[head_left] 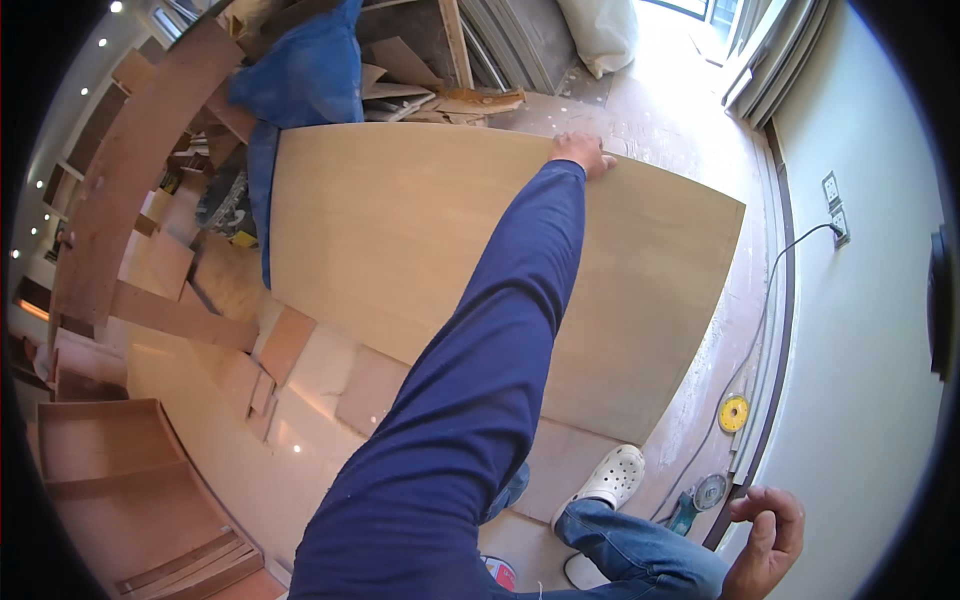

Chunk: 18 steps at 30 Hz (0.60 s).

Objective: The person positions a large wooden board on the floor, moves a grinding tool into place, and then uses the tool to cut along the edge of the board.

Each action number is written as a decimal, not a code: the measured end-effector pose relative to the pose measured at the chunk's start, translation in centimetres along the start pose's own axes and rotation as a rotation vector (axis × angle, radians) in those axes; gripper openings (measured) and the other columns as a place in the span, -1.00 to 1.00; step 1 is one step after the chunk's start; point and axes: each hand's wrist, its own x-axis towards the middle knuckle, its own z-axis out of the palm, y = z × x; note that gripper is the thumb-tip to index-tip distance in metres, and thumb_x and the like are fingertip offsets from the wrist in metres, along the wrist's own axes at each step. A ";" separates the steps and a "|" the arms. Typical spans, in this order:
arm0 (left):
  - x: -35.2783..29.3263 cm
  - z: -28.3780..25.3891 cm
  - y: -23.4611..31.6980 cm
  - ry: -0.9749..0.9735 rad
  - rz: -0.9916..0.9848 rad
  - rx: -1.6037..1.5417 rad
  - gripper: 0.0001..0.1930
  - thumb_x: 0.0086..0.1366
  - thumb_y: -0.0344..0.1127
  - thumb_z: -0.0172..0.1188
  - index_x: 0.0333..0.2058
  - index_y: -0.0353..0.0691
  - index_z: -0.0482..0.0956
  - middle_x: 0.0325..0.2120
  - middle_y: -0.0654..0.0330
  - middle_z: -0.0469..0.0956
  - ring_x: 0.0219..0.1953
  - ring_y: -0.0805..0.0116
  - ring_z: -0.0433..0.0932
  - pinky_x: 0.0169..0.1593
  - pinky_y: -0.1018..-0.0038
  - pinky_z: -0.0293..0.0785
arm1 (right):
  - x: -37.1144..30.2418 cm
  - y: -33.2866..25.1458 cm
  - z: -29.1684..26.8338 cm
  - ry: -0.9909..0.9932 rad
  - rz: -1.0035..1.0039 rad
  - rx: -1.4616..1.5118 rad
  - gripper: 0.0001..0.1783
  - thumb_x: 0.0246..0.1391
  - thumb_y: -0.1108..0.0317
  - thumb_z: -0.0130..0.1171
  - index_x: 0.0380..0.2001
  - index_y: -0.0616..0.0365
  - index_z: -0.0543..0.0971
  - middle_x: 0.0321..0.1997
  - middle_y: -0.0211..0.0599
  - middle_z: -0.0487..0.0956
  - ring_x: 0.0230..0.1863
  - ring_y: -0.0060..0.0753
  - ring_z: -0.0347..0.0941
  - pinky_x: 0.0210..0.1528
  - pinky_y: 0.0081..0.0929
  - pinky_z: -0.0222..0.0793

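A large pale wooden board spans the middle of the view. My left hand grips its far edge, right of the middle, with the fingers bent over that edge. My left sleeve covers part of the board. At the lower right, by the wall, my right hand is held up with loosely curled fingers, the thumb apart from them and nothing in it. Below that board's near right corner is my foot in a white clog. A teal angle grinder lies on the floor near my right hand.
A yellow disc and a dark cable lie along the right wall; the cable runs to a socket. A blue sheet and scrap wood stand behind the board. Brown wooden frames and an open cabinet box are at left.
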 end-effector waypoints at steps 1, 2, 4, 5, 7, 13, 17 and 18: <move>1.0 1.1 -0.5 -0.025 -0.013 -0.002 -0.43 0.22 0.20 0.22 0.01 -0.11 0.63 0.04 0.03 0.58 0.15 0.09 0.50 0.23 0.22 0.35 | 0.9 -0.1 0.5 0.019 -0.030 0.002 -0.64 0.32 0.23 0.13 -0.06 0.36 0.56 -0.17 -0.02 0.65 -0.22 -0.29 0.58 -0.05 -0.31 0.50; 1.9 2.1 -0.5 -0.053 -0.017 -0.006 -0.43 0.22 0.20 0.22 0.01 -0.11 0.63 0.05 0.03 0.58 0.15 0.09 0.50 0.22 0.22 0.35 | 1.6 0.1 0.6 0.011 -0.019 -0.001 -0.65 0.32 0.23 0.12 -0.06 0.36 0.56 -0.17 -0.02 0.65 -0.22 -0.29 0.58 -0.05 -0.31 0.50; 2.9 4.4 -0.9 -0.058 0.005 -0.030 -0.44 0.22 0.19 0.22 0.01 -0.12 0.63 0.03 0.02 0.59 0.13 0.09 0.52 0.21 0.22 0.37 | 2.8 0.4 0.9 -0.006 0.002 -0.008 -0.66 0.32 0.24 0.12 -0.07 0.36 0.56 -0.16 -0.02 0.65 -0.22 -0.29 0.58 -0.06 -0.31 0.50; 3.3 5.2 -1.3 -0.058 0.013 -0.043 -0.44 0.22 0.19 0.21 0.00 -0.12 0.64 0.02 0.02 0.60 0.12 0.09 0.52 0.20 0.22 0.38 | 3.5 0.4 1.1 -0.016 0.013 -0.017 -0.66 0.32 0.24 0.12 -0.07 0.36 0.56 -0.16 -0.02 0.65 -0.22 -0.29 0.58 -0.05 -0.30 0.50; 3.9 6.8 -1.9 -0.080 0.012 -0.037 -0.45 0.23 0.17 0.21 -0.01 -0.14 0.64 0.01 0.01 0.60 0.11 0.08 0.53 0.19 0.21 0.39 | 4.6 0.6 1.7 -0.038 0.033 -0.037 -0.66 0.32 0.24 0.12 -0.07 0.36 0.56 -0.15 -0.02 0.65 -0.23 -0.28 0.58 -0.05 -0.29 0.50; 5.4 11.5 -4.0 -0.098 0.029 -0.054 -0.48 0.23 0.13 0.21 -0.03 -0.16 0.64 0.00 -0.01 0.60 0.09 0.03 0.54 0.17 0.18 0.40 | 6.8 1.4 3.1 -0.048 0.121 -0.057 -0.67 0.32 0.25 0.13 -0.06 0.35 0.56 -0.15 -0.04 0.65 -0.21 -0.29 0.58 -0.02 -0.29 0.48; 6.1 13.5 -5.2 -0.094 0.056 0.008 -0.49 0.25 0.10 0.20 -0.01 -0.17 0.62 0.00 -0.03 0.59 0.10 0.03 0.53 0.19 0.16 0.39 | 7.4 1.8 3.4 -0.038 0.165 -0.063 -0.67 0.31 0.25 0.14 -0.06 0.34 0.56 -0.17 -0.06 0.65 -0.20 -0.30 0.57 -0.02 -0.32 0.48; 6.2 13.9 -5.2 -0.101 0.061 0.018 -0.49 0.25 0.10 0.19 0.00 -0.17 0.62 0.01 -0.03 0.59 0.11 0.03 0.53 0.20 0.15 0.37 | 7.7 1.9 3.5 -0.031 0.170 -0.075 -0.67 0.31 0.25 0.14 -0.06 0.34 0.56 -0.18 -0.06 0.65 -0.20 -0.31 0.57 -0.02 -0.32 0.48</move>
